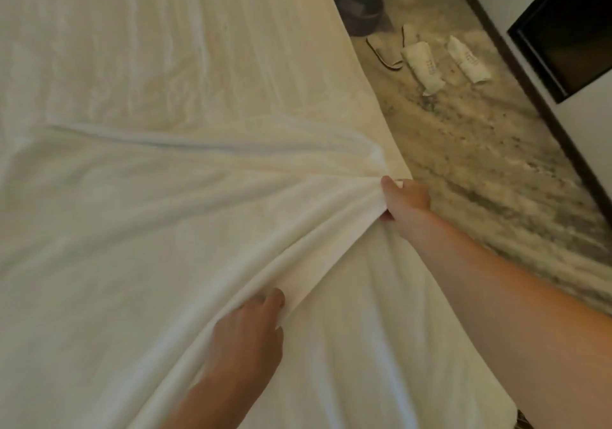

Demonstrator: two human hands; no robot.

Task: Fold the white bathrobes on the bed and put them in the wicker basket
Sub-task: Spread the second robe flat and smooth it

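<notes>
Running diagonally, near-left to far-right: bathrobe fold (331, 251)

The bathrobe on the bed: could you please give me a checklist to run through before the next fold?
1. Hold of the right hand on the bathrobe, near the edge of the bed: ok, fingers curled round a bunched fold.
2. Hold of the left hand on the same fold: ok.
3. Cloth smooth enough to fold: not ok, ridges fan out from the right hand.
4. Which part of the bathrobe is held: cannot tell.
5. Drop-off spot in view: cannot tell; the dark container on the floor is too blurred to identify.
</notes>
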